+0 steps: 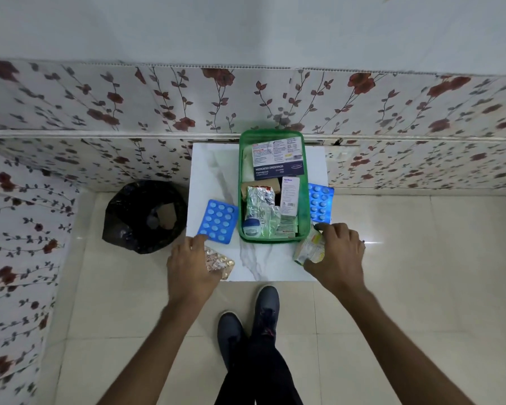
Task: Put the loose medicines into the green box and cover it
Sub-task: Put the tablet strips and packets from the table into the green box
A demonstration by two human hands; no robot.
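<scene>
Green plastic is our target: the green box [304, 182] stands open at the centre of the frame on the white marble-look table [211, 171], already stocked with a medicated dressings carton [278, 159] and foil strips, and no lid shows anywhere in view.

Our right hand [338, 252], at the lower right of the table, is closed around a pale yellow-green medicine pack [308, 247]. That pack sits just below the box's lower right corner, so the way in is up and to the left.

Our left hand [192, 264], at the lower left of the table, lies curled over a gold foil blister strip [221, 264]; whether it really grips the strip we cannot tell.

Two blue blister packs wait. The left blue blister pack [216, 220] lies just above our left fingertips, its long axis tilted toward the box. The right blue blister pack [320, 206] lies against the box's right wall, just above our right hand, long axis running up the frame.

We judge the right hand nearer to dropping its load.
</scene>
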